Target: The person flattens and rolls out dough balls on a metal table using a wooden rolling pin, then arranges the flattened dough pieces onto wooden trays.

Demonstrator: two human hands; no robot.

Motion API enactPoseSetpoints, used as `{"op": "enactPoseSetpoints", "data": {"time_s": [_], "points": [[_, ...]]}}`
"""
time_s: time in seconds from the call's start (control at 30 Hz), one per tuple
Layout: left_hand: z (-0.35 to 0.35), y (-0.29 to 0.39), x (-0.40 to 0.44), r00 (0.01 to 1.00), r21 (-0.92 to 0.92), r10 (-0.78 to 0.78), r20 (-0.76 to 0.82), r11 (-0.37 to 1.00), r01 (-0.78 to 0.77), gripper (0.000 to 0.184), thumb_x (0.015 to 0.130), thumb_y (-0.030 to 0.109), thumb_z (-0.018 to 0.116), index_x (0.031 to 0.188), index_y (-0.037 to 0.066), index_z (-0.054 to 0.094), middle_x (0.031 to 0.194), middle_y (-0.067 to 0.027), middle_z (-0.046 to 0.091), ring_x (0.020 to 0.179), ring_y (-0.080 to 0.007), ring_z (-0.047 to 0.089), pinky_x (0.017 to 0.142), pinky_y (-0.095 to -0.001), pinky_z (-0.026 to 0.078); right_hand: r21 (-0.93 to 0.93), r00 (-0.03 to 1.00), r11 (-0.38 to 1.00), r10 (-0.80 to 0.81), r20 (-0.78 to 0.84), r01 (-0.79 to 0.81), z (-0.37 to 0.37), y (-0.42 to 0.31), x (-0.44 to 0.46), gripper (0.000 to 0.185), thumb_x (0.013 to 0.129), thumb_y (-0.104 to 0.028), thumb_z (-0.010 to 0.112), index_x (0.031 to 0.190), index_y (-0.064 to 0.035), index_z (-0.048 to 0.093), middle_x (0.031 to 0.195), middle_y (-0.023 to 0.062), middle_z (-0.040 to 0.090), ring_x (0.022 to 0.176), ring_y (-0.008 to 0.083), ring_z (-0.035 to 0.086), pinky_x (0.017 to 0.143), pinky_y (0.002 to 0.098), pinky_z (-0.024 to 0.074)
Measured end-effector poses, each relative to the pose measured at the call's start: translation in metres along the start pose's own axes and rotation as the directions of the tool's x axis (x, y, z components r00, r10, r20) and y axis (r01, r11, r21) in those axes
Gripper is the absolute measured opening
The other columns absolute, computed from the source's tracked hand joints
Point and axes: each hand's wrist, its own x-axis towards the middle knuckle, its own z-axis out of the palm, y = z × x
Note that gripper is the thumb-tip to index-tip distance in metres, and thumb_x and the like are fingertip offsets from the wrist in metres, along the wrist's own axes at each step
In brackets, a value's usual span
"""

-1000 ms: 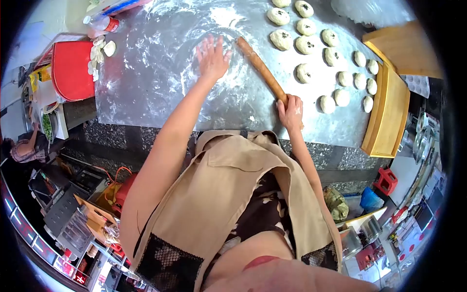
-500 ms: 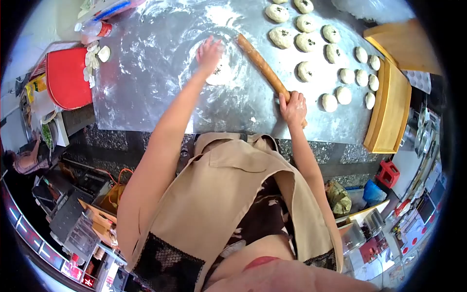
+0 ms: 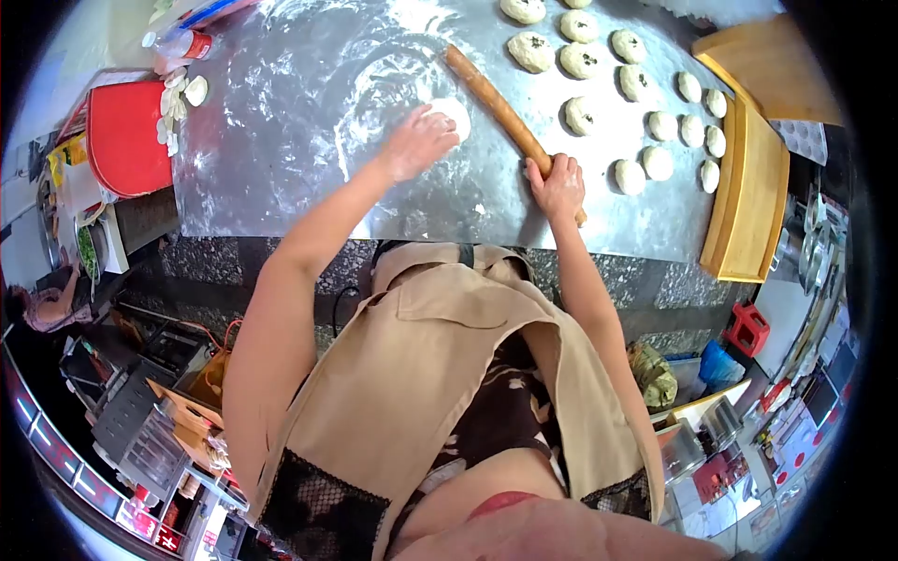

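Note:
My left hand (image 3: 419, 142) is at the left edge of a round, white piece of dough (image 3: 455, 116) on the floury metal table (image 3: 271, 150). Its fingers are bent over that edge and cover part of the dough. A long wooden rolling pin (image 3: 496, 105) lies slantwise to the right of the dough. Around the pin's near end my right hand (image 3: 558, 184) is closed. Several dough rounds with dark specks on top (image 3: 580, 62) sit farther right, beside smaller plain dough balls (image 3: 658, 164).
A wooden box (image 3: 748, 201) stands along the table's right edge. At the left are a red chair-like object (image 3: 128, 138), pale dough scraps (image 3: 172, 107) and a plastic bottle (image 3: 178, 43). Another person (image 3: 56, 304) is at the far left.
My left hand has moved down and right from on top of the dough to its left edge. The dough has shifted to the right. My right hand stays on the rolling pin.

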Motion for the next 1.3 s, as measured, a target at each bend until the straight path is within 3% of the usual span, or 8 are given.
{"op": "enactPoseSetpoints", "data": {"time_s": [0.13, 0.33, 0.6, 0.8, 0.9, 0.97, 1.17, 1.3], "points": [[0.009, 0.025, 0.023, 0.956, -0.101, -0.207, -0.207, 0.977, 0.189, 0.044, 0.087, 0.034, 0.066, 0.127, 0.017, 0.055, 0.137, -0.0086, 0.051, 0.129, -0.0325, 0.043, 0.112, -0.0524, 0.028, 0.020, 0.997, 0.997, -0.071, 0.000, 0.071, 0.000, -0.002, 0.003, 0.044, 0.082, -0.042, 0.069, 0.104, -0.0050, 0.058, 0.099, 0.0155, 0.058, 0.094, 0.0347, 0.057, 0.082, 0.0456, 0.0472], [0.006, -0.024, -0.019, 0.978, -0.069, 0.061, 0.198, 0.996, -0.048, 0.055, 0.091, 0.041, 0.060, 0.139, 0.020, 0.046, 0.153, -0.0058, 0.036, 0.143, -0.0296, 0.028, 0.118, -0.0538, 0.018, 0.140, 0.972, 0.962, -0.231, -0.038, 0.234, 0.016, -0.019, 0.019, 0.037, 0.081, -0.017, 0.069, 0.114, -0.0065, 0.056, 0.104, 0.0173, 0.057, 0.095, 0.0370, 0.057, 0.081, 0.0452, 0.0480], [-0.009, -0.024, -0.056, 0.933, -0.050, -0.129, 0.335, 0.987, 0.155, 0.061, 0.092, 0.043, 0.055, 0.146, 0.021, 0.039, 0.150, -0.0074, 0.040, 0.141, -0.0289, 0.032, 0.118, -0.0511, 0.017, 0.232, 0.942, 0.918, -0.336, 0.018, 0.322, 0.013, -0.083, 0.005, 0.042, 0.081, -0.017, 0.069, 0.119, -0.0096, 0.054, 0.114, 0.0116, 0.058, 0.101, 0.0320, 0.059, 0.084, 0.0446, 0.0461], [-0.014, 0.018, -0.107, 0.999, -0.174, 0.014, 0.047, 0.985, -0.006, 0.057, 0.093, 0.036, 0.054, 0.145, 0.016, 0.041, 0.148, -0.0098, 0.042, 0.139, -0.0288, 0.036, 0.116, -0.0515, 0.022, 0.206, 0.855, 0.838, -0.518, 0.011, 0.505, 0.009, -0.127, 0.011, 0.042, 0.079, -0.016, 0.070, 0.118, -0.0093, 0.055, 0.110, 0.0097, 0.060, 0.101, 0.0299, 0.060, 0.082, 0.0437, 0.0451], [-0.053, 0.021, -0.130, 0.890, 0.023, -0.432, 0.147, 0.901, 0.434, 0.059, 0.091, 0.038, 0.057, 0.141, 0.010, 0.045, 0.147, -0.0121, 0.043, 0.137, -0.0285, 0.038, 0.115, -0.0479, 0.025, 0.235, 0.781, 0.770, -0.621, 0.065, 0.593, 0.010, -0.139, 0.011, 0.043, 0.080, -0.018, 0.071, 0.119, -0.0085, 0.056, 0.113, 0.0122, 0.059, 0.104, 0.0331, 0.059, 0.087, 0.0441, 0.0453], [-0.021, -0.020, -0.135, 0.659, 0.126, -0.722, -0.211, 0.648, 0.751, 0.059, 0.091, 0.038, 0.056, 0.141, 0.007, 0.045, 0.149, -0.0129, 0.042, 0.138, -0.0295, 0.037, 0.114, -0.0493, 0.026, 0.231, 0.802, 0.788, -0.595, 0.047, 0.571, 0.027, -0.152, 0.016, 0.047, 0.086, -0.030, 0.066, 0.124, -0.0047, 0.055, 0.121, 0.0177, 0.058, 0.110, 0.0375, 0.057, 0.095, 0.0470, 0.0435], [-0.007, -0.097, -0.093, 0.588, -0.046, -0.782, -0.206, 0.608, 0.792, 0.061, 0.092, 0.036, 0.054, 0.143, 0.006, 0.042, 0.149, -0.0142, 0.042, 0.137, -0.0303, 0.039, 0.114, -0.0535, 0.024, 0.061, 0.946, 0.944, -0.322, -0.029, 0.323, 0.060, -0.194, 0.100, 0.069, 0.092, -0.049, 0.052, 0.135, 0.0045, 0.046, 0.141, 0.0255, 0.046, 0.133, 0.0410, 0.041, 0.110, 0.0544, 0.0304], [-0.024, 0.012, -0.154, 0.671, 0.017, -0.730, -0.128, 0.675, 0.738, 0.062, 0.092, 0.038, 0.053, 0.144, 0.006, 0.042, 0.146, -0.0152, 0.045, 0.136, -0.0306, 0.042, 0.113, -0.0489, 0.027, -0.026, 0.927, 0.926, -0.376, 0.010, 0.376, 0.052, -0.153, -0.007, 0.069, 0.092, -0.046, 0.052, 0.139, 0.0035, 0.043, 0.144, 0.0251, 0.043, 0.135, 0.0430, 0.036, 0.112, 0.0559, 0.0251]]}}
